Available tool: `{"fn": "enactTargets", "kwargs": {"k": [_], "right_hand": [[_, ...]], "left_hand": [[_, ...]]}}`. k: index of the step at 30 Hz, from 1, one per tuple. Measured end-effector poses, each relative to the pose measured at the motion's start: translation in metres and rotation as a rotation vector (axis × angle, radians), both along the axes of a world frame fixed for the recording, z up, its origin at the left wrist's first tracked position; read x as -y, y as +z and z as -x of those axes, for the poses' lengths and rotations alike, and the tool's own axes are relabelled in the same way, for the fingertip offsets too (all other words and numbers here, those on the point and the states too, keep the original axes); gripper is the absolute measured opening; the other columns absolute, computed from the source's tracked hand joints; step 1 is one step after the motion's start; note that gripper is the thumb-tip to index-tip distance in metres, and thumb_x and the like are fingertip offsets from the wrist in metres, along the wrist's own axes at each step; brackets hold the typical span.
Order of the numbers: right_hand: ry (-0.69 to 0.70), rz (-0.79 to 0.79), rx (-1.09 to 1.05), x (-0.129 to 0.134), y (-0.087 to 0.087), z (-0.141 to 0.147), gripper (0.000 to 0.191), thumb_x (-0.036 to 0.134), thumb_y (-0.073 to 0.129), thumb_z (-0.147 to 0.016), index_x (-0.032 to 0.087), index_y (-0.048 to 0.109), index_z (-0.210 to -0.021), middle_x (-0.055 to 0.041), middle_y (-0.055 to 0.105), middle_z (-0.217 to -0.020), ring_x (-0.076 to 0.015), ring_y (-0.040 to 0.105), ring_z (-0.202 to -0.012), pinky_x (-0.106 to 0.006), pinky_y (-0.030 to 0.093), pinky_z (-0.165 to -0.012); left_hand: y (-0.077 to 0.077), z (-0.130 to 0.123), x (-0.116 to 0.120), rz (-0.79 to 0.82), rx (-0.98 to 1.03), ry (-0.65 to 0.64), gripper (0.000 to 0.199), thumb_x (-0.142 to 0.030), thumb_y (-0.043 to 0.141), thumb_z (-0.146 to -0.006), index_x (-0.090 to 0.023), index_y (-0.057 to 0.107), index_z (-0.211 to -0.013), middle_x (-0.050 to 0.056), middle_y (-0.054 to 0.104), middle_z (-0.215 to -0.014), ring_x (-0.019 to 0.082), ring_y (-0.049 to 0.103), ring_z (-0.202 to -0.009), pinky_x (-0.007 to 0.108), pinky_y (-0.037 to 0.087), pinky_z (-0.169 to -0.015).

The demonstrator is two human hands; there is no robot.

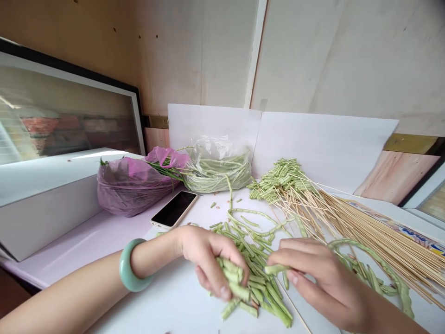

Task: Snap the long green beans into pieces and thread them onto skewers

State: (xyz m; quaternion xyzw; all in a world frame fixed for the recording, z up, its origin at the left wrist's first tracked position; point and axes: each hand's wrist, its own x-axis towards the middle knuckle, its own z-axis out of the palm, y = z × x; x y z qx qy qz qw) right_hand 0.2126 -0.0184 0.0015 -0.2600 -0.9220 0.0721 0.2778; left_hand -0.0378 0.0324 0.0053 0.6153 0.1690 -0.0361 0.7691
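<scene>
Several short cut pieces of green bean [236, 274] are bunched in my left hand [206, 248], which is closed around them and wears a pale green bangle [125, 265] at the wrist. My right hand [321, 273], just to the right, pinches one bean piece [276, 269] between thumb and forefinger. Below and between both hands lies a loose heap of cut green beans [255, 255] on the white surface. A thin bamboo skewer [295, 306] lies by the right hand, partly covered by it. Longer whole beans [392, 273] curl beyond the right forearm.
Skewers threaded with bean pieces [285, 178] lie at the back right, their bare bamboo sticks [371, 232] reaching toward the right edge. A clear bag of long beans [219, 169], a purple bag [130, 188] and a phone [174, 209] sit behind. A white box [52, 208] stands left.
</scene>
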Motion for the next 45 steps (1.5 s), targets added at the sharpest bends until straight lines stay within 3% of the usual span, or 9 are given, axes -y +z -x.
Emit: {"fn": "enactTargets", "kwargs": {"k": [3,7,11,16,20,26,33,38,45], "right_hand": [[0.007,0.051,0.061,0.000,-0.010,0.006,0.041,0.007,0.034,-0.087,0.022,0.060,-0.115,-0.0049,0.053,-0.087,-0.0151,0.054,-0.064,-0.026,0.046,-0.056],[-0.096,0.056,0.032,-0.004,-0.021,0.014,0.046,0.009,0.037,-0.093,0.028,0.043,-0.135,-0.0028,0.054,-0.091,-0.0129,0.059,-0.069,-0.023,0.050,-0.062],[-0.131,0.096,-0.042,-0.007,-0.028,0.019,0.035,0.008,0.045,-0.090,0.029,0.044,-0.118,0.0029,0.059,-0.081,-0.0135,0.062,-0.071,-0.024,0.051,-0.067],[-0.149,0.164,-0.053,-0.007,-0.036,0.020,0.029,0.007,0.050,-0.086,0.029,0.043,-0.102,0.0062,0.061,-0.079,-0.0122,0.063,-0.071,-0.021,0.051,-0.065],[-0.179,0.107,-0.067,-0.008,-0.039,0.017,0.020,0.009,0.047,-0.088,0.027,0.042,-0.095,0.0042,0.057,-0.081,-0.0130,0.061,-0.073,-0.024,0.049,-0.067],[-0.215,0.078,-0.001,-0.008,-0.027,0.020,0.013,0.018,0.045,-0.092,0.023,0.048,-0.080,0.0024,0.050,-0.071,-0.0130,0.048,-0.057,-0.025,0.036,-0.050],[0.117,0.319,-0.191,0.009,-0.009,0.028,0.028,0.017,0.043,-0.085,0.022,0.030,-0.060,0.0057,0.031,-0.055,-0.0104,0.036,-0.050,-0.025,0.028,-0.049],[0.170,0.467,-0.366,0.015,-0.011,0.031,0.025,0.018,0.046,-0.081,0.022,0.033,-0.060,0.0055,0.034,-0.056,-0.0101,0.038,-0.050,-0.024,0.030,-0.048],[0.114,0.207,-0.400,0.014,-0.009,0.032,0.023,0.011,0.045,-0.078,0.022,0.031,-0.063,0.0066,0.029,-0.055,-0.0094,0.033,-0.047,-0.022,0.028,-0.046]], "left_hand": [[-0.015,-0.005,-0.008,0.053,0.072,0.340,0.028,-0.035,0.079,-0.065,-0.015,0.060,-0.069,-0.004,0.051,-0.046,0.003,0.030,-0.031,0.015,0.016,-0.028],[-0.029,-0.014,-0.018,0.031,0.073,0.525,0.018,-0.029,0.063,-0.073,-0.015,0.056,-0.067,-0.001,0.060,-0.051,0.005,0.041,-0.031,0.014,0.028,-0.030],[-0.030,-0.018,-0.011,0.028,0.033,0.459,0.015,-0.028,0.063,-0.072,-0.013,0.061,-0.076,0.005,0.066,-0.057,0.011,0.054,-0.036,0.018,0.036,-0.033],[-0.025,-0.020,0.004,-0.104,0.000,0.357,0.027,-0.039,0.069,-0.074,-0.015,0.059,-0.080,-0.002,0.059,-0.052,0.008,0.048,-0.035,0.017,0.036,-0.035],[-0.025,-0.022,0.011,-0.186,-0.026,0.381,0.036,-0.045,0.076,-0.069,-0.016,0.054,-0.073,-0.007,0.051,-0.049,0.005,0.041,-0.036,0.016,0.029,-0.034],[-0.019,-0.023,0.019,-0.225,0.121,0.482,0.041,-0.048,0.072,-0.074,-0.016,0.048,-0.064,-0.009,0.042,-0.045,0.003,0.034,-0.038,0.016,0.023,-0.035],[-0.017,-0.025,0.032,-0.019,0.339,0.262,0.032,-0.039,0.074,-0.076,-0.015,0.053,-0.069,-0.007,0.047,-0.049,0.003,0.035,-0.037,0.016,0.024,-0.032],[-0.019,-0.029,0.038,0.087,0.459,0.229,0.029,-0.035,0.075,-0.076,-0.014,0.055,-0.073,-0.006,0.049,-0.052,0.003,0.037,-0.038,0.015,0.025,-0.032],[-0.030,-0.038,0.036,0.222,0.584,0.208,0.027,-0.035,0.071,-0.080,-0.013,0.056,-0.075,-0.004,0.050,-0.050,0.003,0.036,-0.035,0.016,0.027,-0.034]]}}
